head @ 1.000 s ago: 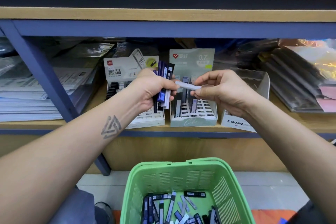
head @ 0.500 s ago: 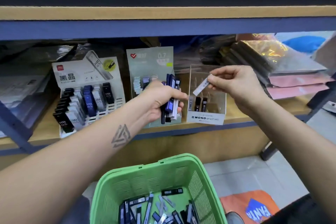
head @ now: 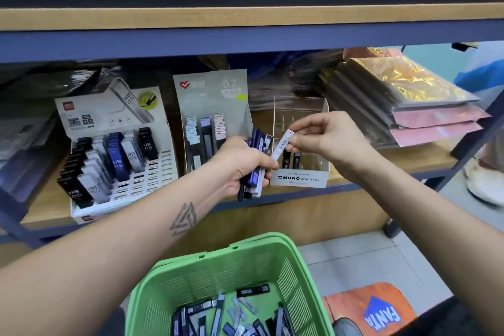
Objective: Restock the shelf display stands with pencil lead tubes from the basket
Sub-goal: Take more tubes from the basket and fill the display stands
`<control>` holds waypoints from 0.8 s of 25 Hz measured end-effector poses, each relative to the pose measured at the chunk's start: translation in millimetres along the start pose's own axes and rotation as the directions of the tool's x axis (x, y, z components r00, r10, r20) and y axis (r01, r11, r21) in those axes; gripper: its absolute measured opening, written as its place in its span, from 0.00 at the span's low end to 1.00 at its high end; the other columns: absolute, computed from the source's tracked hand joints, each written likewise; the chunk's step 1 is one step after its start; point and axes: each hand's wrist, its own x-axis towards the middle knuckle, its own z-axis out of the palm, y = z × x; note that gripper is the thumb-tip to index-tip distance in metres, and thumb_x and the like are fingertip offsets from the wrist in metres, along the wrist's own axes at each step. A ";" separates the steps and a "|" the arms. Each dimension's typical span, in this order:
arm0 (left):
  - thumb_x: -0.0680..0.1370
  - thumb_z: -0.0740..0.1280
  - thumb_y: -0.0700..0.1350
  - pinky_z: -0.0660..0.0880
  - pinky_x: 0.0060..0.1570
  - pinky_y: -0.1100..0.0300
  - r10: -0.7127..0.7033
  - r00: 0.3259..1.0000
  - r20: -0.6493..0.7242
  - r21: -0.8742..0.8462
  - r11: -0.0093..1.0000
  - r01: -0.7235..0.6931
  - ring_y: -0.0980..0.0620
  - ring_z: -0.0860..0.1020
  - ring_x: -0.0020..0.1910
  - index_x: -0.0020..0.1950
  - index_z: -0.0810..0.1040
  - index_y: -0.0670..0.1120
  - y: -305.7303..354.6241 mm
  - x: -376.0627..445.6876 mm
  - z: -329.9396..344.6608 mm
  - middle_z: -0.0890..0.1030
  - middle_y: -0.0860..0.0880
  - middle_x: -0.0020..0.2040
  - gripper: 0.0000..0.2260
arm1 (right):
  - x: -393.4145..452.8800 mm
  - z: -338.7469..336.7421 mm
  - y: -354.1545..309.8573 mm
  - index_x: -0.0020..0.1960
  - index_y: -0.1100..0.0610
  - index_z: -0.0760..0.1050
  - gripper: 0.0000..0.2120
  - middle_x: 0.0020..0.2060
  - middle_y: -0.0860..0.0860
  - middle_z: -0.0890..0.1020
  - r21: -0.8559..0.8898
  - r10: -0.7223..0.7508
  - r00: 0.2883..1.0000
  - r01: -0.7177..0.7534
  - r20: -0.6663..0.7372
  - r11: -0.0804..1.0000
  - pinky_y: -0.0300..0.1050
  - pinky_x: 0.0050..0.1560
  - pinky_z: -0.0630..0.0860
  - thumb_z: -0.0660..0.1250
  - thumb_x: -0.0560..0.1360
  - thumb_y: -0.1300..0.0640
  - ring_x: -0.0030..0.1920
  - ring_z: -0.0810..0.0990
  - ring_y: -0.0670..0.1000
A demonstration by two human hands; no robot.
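The left hand is gripping a bundle of slim, flat plastic lead tubes, dark blue, black and white, in front of the wooden shelf. The right hand is pinching one white barcoded tube, tilted, just above the clear acrylic Mono display stand, where two dark tubes are standing upright. Below, the green perforated plastic basket is holding loose tubes in a scattered heap.

Three display stands are set side by side on the shelf: HB 0.5 stand left, 0.7 stand middle, MONO graph MG stand right; the basket is placed below in front.
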 end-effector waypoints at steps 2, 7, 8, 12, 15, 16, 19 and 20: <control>0.68 0.75 0.27 0.78 0.32 0.54 0.012 1.000 0.011 0.012 1.000 -0.012 0.45 0.79 0.31 0.55 0.78 0.33 -1.9 1.5 0.2 0.83 0.31 0.47 0.17 | -1.4 1.2 -1.2 0.54 0.64 0.81 0.11 0.41 0.59 0.87 0.000 0.010 1.000 -0.010 0.023 1.000 0.50 0.52 0.84 0.74 0.73 0.71 0.45 0.88 0.57; 0.70 0.74 0.28 0.79 0.31 0.55 0.012 1.000 0.020 0.027 1.000 -0.013 0.46 0.79 0.31 0.52 0.79 0.35 -1.7 4.2 1.1 0.84 0.33 0.46 0.12 | -0.1 1.5 -1.7 0.50 0.64 0.82 0.06 0.38 0.59 0.87 -0.044 -0.006 0.999 0.005 -0.032 0.999 0.53 0.50 0.84 0.75 0.73 0.66 0.42 0.87 0.56; 0.71 0.73 0.28 0.79 0.31 0.55 0.010 1.000 0.011 0.019 1.000 -0.011 0.45 0.79 0.31 0.49 0.78 0.35 -1.0 4.9 -0.4 0.83 0.33 0.44 0.09 | 1.4 -0.1 -1.7 0.48 0.63 0.83 0.05 0.38 0.58 0.87 -0.052 -0.018 0.997 0.015 -0.071 0.999 0.53 0.49 0.85 0.76 0.73 0.66 0.41 0.87 0.56; 0.71 0.73 0.28 0.79 0.32 0.56 -0.006 1.000 -0.026 -0.005 1.000 0.005 0.45 0.80 0.30 0.46 0.78 0.36 -0.4 8.1 -12.8 0.82 0.31 0.42 0.08 | 6.5 -4.9 5.4 0.45 0.56 0.84 0.04 0.36 0.52 0.86 -0.311 -0.113 0.978 0.054 -0.174 0.949 0.51 0.47 0.85 0.77 0.73 0.62 0.39 0.87 0.50; 0.71 0.73 0.28 0.79 0.33 0.55 -0.018 0.999 -0.030 -0.019 1.000 0.018 0.45 0.80 0.32 0.48 0.79 0.35 -1.4 7.1 -19.3 0.83 0.30 0.49 0.08 | 5.9 9.9 16.6 0.46 0.54 0.84 0.03 0.35 0.45 0.84 -0.556 -0.182 0.974 0.077 -0.137 0.828 0.44 0.47 0.83 0.77 0.73 0.58 0.38 0.84 0.44; 0.71 0.72 0.28 0.79 0.33 0.55 -0.018 0.999 -0.028 -0.019 1.000 0.017 0.45 0.80 0.32 0.48 0.79 0.35 -1.7 6.2 -20.0 0.82 0.30 0.50 0.09 | 6.0 15.8 20.1 0.47 0.55 0.85 0.03 0.35 0.44 0.83 -0.593 -0.197 0.972 0.085 -0.126 0.801 0.40 0.45 0.81 0.77 0.74 0.58 0.38 0.83 0.43; 0.71 0.73 0.28 0.79 0.32 0.56 -0.013 1.000 -0.023 -0.029 1.000 0.012 0.44 0.80 0.32 0.49 0.78 0.34 -2.1 5.9 -20.6 0.82 0.29 0.50 0.09 | 7.9 29.5 33.8 0.51 0.57 0.85 0.05 0.39 0.50 0.85 -0.673 -0.210 0.973 0.094 -0.093 0.733 0.43 0.48 0.80 0.75 0.76 0.58 0.41 0.83 0.48; 0.71 0.73 0.27 0.78 0.31 0.56 -0.014 1.000 -0.018 -0.032 0.999 0.013 0.44 0.80 0.33 0.49 0.78 0.34 -2.2 5.9 -20.5 0.82 0.29 0.49 0.09 | 8.8 33.0 39.1 0.51 0.56 0.85 0.05 0.41 0.51 0.86 -0.693 -0.212 0.974 0.098 -0.081 0.714 0.47 0.49 0.81 0.74 0.76 0.58 0.43 0.83 0.51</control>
